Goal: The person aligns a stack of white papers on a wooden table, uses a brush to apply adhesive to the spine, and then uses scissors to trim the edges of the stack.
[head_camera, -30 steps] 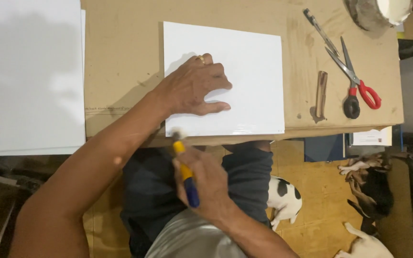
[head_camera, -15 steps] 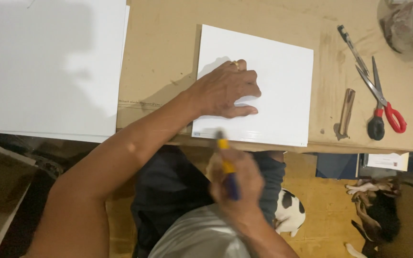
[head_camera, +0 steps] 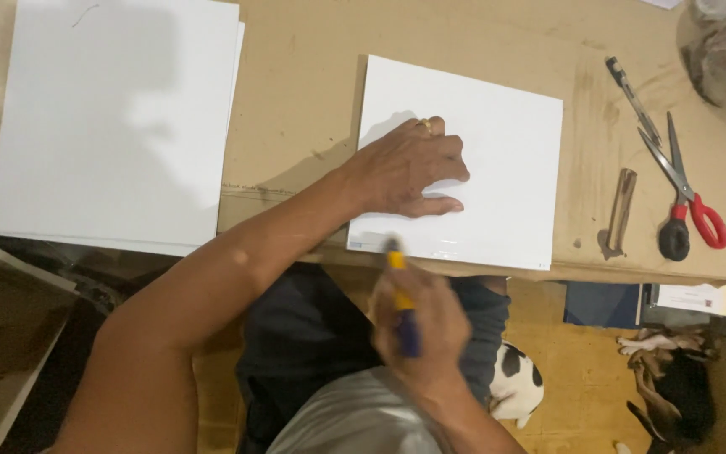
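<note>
Moved: my right hand (head_camera: 420, 332) has come up from my lap, and the tip of the knife (head_camera: 401, 294) now touches the near edge of the sheet (head_camera: 497, 168). My left hand (head_camera: 405, 172) has stayed where it was.
Left hand: it lies flat on the sheet, palm down. My fingers (head_camera: 451, 160) are close together and press on it, and my thumb sticks out toward me. I have a gold ring (head_camera: 426, 125) on one finger.
Right hand: it is shut tight around the knife. The hand is blurry, so I cannot tell each finger apart.
Knife: yellow near the tip, blue lower down in my fist. It points away from me at the sheet's near edge.
Sheet: white and square. It lies on the brown table (head_camera: 296, 92), and its near edge is at the table's edge, right in front of me.
Pile: bigger white sheets (head_camera: 111, 118) lie well to the left.
Scissors: red handles (head_camera: 682, 193), on the table to the right.
Brown tool: a small one (head_camera: 618, 214) lies between the sheet and the scissors.
Floor: a black and white animal (head_camera: 516, 382) lies by my leg.
</note>
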